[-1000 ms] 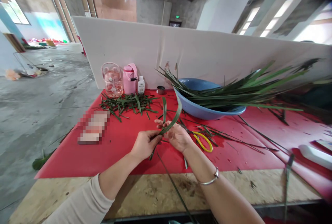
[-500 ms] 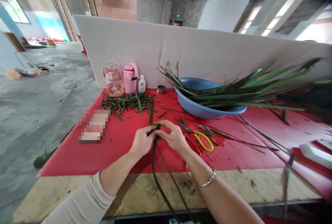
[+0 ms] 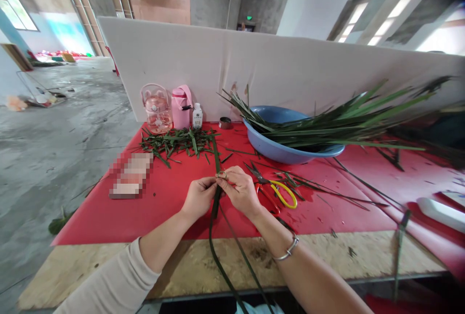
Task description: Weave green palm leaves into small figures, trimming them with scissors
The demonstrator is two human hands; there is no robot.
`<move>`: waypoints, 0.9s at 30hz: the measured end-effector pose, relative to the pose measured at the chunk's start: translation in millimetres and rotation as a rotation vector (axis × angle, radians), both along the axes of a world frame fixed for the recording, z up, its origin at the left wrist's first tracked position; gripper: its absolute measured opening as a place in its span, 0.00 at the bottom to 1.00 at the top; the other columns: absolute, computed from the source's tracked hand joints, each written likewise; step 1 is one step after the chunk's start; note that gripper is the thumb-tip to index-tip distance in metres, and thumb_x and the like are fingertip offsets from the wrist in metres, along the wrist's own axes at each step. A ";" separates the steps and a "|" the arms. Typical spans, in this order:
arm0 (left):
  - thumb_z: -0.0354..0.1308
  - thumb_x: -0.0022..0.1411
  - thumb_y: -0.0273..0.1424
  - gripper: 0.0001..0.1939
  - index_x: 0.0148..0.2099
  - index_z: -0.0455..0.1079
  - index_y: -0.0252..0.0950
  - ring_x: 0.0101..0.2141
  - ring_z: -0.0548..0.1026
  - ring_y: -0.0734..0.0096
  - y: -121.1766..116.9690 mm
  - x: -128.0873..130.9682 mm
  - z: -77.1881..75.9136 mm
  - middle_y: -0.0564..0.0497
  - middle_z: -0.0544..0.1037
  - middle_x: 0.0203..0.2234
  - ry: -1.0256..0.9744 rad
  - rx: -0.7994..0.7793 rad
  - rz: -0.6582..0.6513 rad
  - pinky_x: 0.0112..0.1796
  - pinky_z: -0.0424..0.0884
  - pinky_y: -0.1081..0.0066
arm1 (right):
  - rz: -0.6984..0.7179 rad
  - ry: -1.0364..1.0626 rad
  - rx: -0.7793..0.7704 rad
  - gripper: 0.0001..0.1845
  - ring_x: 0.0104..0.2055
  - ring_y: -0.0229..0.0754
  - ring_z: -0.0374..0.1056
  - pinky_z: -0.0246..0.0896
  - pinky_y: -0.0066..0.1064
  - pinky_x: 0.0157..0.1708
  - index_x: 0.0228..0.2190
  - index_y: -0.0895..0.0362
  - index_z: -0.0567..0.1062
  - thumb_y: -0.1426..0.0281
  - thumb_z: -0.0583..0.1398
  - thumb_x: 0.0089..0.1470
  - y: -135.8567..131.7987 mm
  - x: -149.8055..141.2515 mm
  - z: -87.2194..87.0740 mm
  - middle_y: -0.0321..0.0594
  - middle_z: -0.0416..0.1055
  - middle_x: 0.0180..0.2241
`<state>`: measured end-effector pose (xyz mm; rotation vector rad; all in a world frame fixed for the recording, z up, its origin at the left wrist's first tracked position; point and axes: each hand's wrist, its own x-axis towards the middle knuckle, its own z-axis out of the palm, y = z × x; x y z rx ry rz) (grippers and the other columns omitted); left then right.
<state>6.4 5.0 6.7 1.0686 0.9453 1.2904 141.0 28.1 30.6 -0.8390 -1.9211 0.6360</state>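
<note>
Green leaf strip (image 3: 216,200), long and dark, centred over the red table covering (image 3: 174,222). Pinched in the left hand (image 3: 199,197), with fingers of the right hand (image 3: 240,192) closed on the same spot, tips almost meeting. A second ago, bent upright in two curving arms, with right palm turned up and fingers spread. Now laid nearly straight: upper end toward the leaf scraps (image 3: 176,142), short end below the fingers. Also new since then: a long tail (image 3: 221,270) curving over the bare wood edge (image 3: 163,275); one piece with the strip or separate, cannot tell. Reads as a shift from loose bending to firm pressing at one point. Folded or knotted under the fingertips: hidden. Within easy reach of right hand, unused: scissors (image 3: 267,181) with yellow and red handles.
</note>
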 end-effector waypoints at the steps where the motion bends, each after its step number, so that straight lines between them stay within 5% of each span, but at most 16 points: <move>1: 0.60 0.49 0.41 0.18 0.36 0.75 0.29 0.22 0.70 0.74 -0.1 0.5 -0.5 0.48 0.75 0.20 0.002 -0.001 0.001 0.27 0.68 0.73 | 0.001 0.011 -0.001 0.08 0.34 0.44 0.62 0.57 0.37 0.38 0.28 0.51 0.77 0.65 0.58 0.52 -1.0 -1.2 -0.5 0.41 0.67 0.27; 5: 0.61 0.48 0.41 0.18 0.35 0.75 0.29 0.21 0.70 0.75 1.5 0.5 2.0 0.49 0.75 0.20 -0.006 -0.010 0.016 0.27 0.67 0.74 | -0.005 0.055 -0.047 0.09 0.36 0.45 0.61 0.56 0.37 0.40 0.29 0.53 0.76 0.63 0.57 0.52 1.0 -3.4 -6.5 0.42 0.66 0.29; 9: 0.63 0.46 0.40 0.18 0.35 0.75 0.31 0.20 0.69 0.77 4.5 -3.3 4.5 0.50 0.74 0.20 -0.032 -0.054 0.080 0.26 0.66 0.75 | 0.009 0.240 -0.267 0.25 0.36 0.41 0.60 0.58 0.34 0.39 0.50 0.52 0.63 0.56 0.53 0.53 10.4 1.6 -14.2 0.41 0.64 0.38; 11: 0.62 0.47 0.40 0.17 0.35 0.75 0.30 0.22 0.70 0.76 5.1 -5.2 4.3 0.50 0.75 0.20 -0.011 -0.047 0.115 0.28 0.66 0.74 | -0.039 0.360 -0.356 0.26 0.35 0.39 0.60 0.58 0.33 0.38 0.53 0.52 0.58 0.55 0.48 0.56 13.2 4.3 -14.3 0.40 0.64 0.39; 19: 0.66 0.41 0.38 0.15 0.30 0.76 0.31 0.22 0.67 0.77 3.1 -2.5 6.7 0.51 0.75 0.20 -0.026 -0.063 0.060 0.26 0.63 0.77 | 0.072 0.261 -0.312 0.16 0.48 0.43 0.58 0.53 0.34 0.47 0.42 0.53 0.72 0.70 0.54 0.50 5.0 0.9 -0.7 0.41 0.62 0.46; 23: 0.62 0.45 0.37 0.13 0.31 0.76 0.33 0.26 0.70 0.74 3.7 -6.2 7.7 0.50 0.76 0.23 0.087 0.018 0.217 0.31 0.65 0.75 | -0.002 0.367 -0.420 0.12 0.37 0.39 0.63 0.57 0.31 0.40 0.36 0.55 0.72 0.65 0.53 0.53 7.6 0.5 -6.7 0.39 0.68 0.35; 27: 0.59 0.48 0.33 0.08 0.27 0.75 0.33 0.28 0.70 0.73 4.0 -10.1 5.9 0.51 0.75 0.23 0.249 0.148 0.346 0.33 0.64 0.75 | 0.165 0.332 -0.593 0.11 0.32 0.38 0.64 0.59 0.31 0.37 0.29 0.57 0.73 0.62 0.55 0.50 5.4 -4.1 -7.7 0.37 0.70 0.28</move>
